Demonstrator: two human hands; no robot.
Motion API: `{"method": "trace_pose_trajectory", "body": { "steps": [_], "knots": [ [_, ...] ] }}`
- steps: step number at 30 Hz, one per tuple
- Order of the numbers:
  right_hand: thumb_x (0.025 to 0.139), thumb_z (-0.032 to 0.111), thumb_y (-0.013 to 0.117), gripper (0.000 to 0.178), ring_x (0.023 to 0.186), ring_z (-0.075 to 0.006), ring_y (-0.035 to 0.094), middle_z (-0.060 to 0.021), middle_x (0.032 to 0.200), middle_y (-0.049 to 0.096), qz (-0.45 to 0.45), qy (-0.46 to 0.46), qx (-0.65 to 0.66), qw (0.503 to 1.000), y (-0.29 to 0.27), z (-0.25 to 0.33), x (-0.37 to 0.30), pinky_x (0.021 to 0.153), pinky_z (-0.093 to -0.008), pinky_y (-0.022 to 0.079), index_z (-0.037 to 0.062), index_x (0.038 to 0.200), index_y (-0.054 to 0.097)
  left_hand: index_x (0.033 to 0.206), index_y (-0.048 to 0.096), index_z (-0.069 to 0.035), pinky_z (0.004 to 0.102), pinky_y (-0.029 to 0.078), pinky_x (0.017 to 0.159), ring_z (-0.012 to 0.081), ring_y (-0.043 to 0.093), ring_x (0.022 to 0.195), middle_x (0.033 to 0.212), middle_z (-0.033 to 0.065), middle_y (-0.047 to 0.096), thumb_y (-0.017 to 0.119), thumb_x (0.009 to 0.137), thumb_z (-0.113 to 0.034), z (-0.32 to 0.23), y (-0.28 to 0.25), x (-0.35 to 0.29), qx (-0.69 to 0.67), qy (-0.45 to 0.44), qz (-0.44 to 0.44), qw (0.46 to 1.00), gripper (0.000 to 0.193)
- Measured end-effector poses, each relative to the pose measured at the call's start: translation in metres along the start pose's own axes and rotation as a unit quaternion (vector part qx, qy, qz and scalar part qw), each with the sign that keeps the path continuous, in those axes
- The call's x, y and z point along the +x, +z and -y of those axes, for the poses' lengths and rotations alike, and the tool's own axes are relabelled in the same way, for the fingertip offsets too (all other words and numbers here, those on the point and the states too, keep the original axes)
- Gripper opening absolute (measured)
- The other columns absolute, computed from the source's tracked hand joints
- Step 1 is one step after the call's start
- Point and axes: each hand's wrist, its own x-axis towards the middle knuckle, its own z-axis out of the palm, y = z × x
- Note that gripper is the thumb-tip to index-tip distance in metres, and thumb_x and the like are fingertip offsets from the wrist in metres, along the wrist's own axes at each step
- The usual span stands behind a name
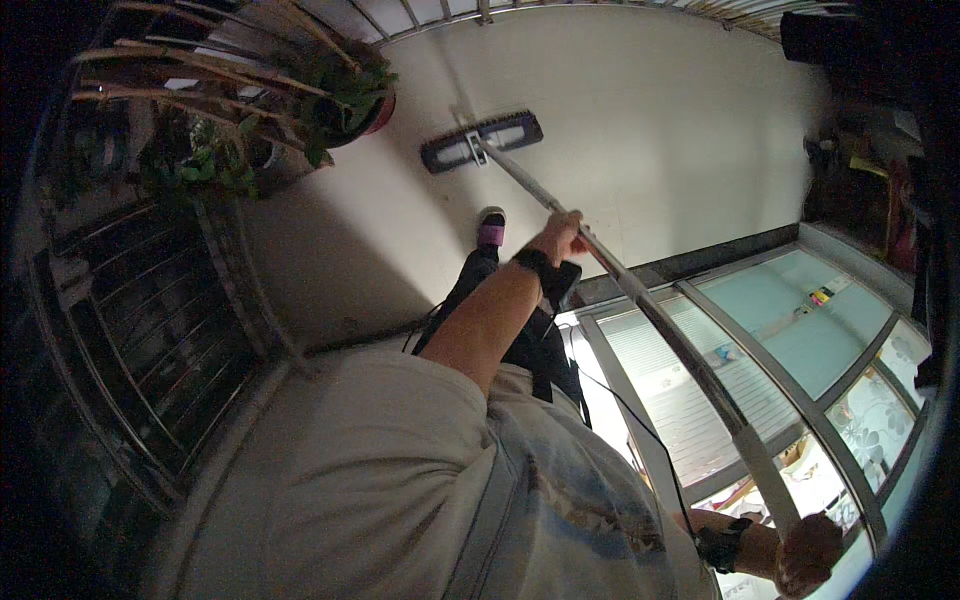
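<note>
A flat mop with a long metal pole [680, 345] runs from the floor up to the lower right of the head view. Its wide, dark-fringed head [515, 132] lies on the pale floor, ahead of my foot. My left hand [562, 236] is wrapped round the lower part of the pole, with a dark band on the wrist. At the pole's upper end my right hand [808, 555] is closed round the grip, close to the glass panels; it is dim there, and its fingers show only in part.
Potted plants [340, 110] and wooden sticks crowd the far left. Metal railings [150, 330] line the left and far edges. On the right stand framed glass panels [690, 390]. My shoe [491, 226] is on the pale tiled floor [640, 130]. Dark clutter sits at far right.
</note>
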Motion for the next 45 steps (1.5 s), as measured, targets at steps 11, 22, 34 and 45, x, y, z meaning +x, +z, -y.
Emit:
{"method": "trace_pose_trajectory", "body": {
  "steps": [11, 22, 34, 45],
  "knots": [
    [0.084, 0.015, 0.04, 0.035, 0.032, -0.0109, 0.031, 0.0032, 0.037, 0.031, 0.183, -0.42, -0.839, 0.293, -0.038, 0.019, 0.073, 0.049, -0.028, 0.035, 0.017, 0.049, 0.035, 0.079, 0.046, -0.003, 0.0414, 0.05, 0.065, 0.0243, 0.054, 0.066, 0.072, 0.0105, 0.049, 0.05, 0.085, -0.014, -0.039, -0.043, -0.006, -0.157, 0.159, -0.018, 0.975, 0.013],
    [0.094, 0.021, 0.031, 0.045, 0.029, -0.0053, 0.02, 0.0056, 0.037, 0.025, 0.177, -0.099, -0.846, 0.492, -0.062, 0.036, 0.096, 0.038, -0.0208, 0.028, 0.0191, 0.049, 0.029, 0.083, 0.046, -0.003, 0.035, 0.052, 0.066, 0.0228, 0.059, 0.067, 0.073, 0.0086, 0.054, 0.067, 0.073, -0.022, 0.037, -0.136, -0.033, -0.201, 0.15, -0.102, 0.962, 0.03],
    [0.089, 0.017, 0.035, 0.04, 0.036, -0.0098, 0.023, 0.0041, 0.04, 0.024, 0.246, -0.275, -0.836, 0.407, -0.019, 0.098, 0.051, 0.053, -0.0252, 0.033, 0.0196, 0.051, 0.027, 0.079, 0.043, -0.002, 0.0499, 0.049, 0.067, 0.0268, 0.051, 0.068, 0.074, 0.0115, 0.045, 0.043, 0.081, -0.007, 0.067, -0.059, -0.037, -0.38, 0.152, 0.037, 0.912, 0.005],
    [0.075, 0.011, 0.051, 0.014, 0.056, -0.0245, 0.05, -0.0126, 0.057, 0.046, 0.08, -0.501, -0.838, 0.2, -0.1, 0.139, 0.124, 0.059, -0.0421, 0.044, -0.0022, 0.072, 0.055, 0.078, 0.042, -0.003, 0.044, 0.05, 0.06, 0.0257, 0.053, 0.064, 0.069, 0.0105, 0.046, 0.048, 0.084, -0.012, -0.016, -0.156, -0.042, -0.383, 0.206, -0.012, 0.9, 0.012]
  ]
}}
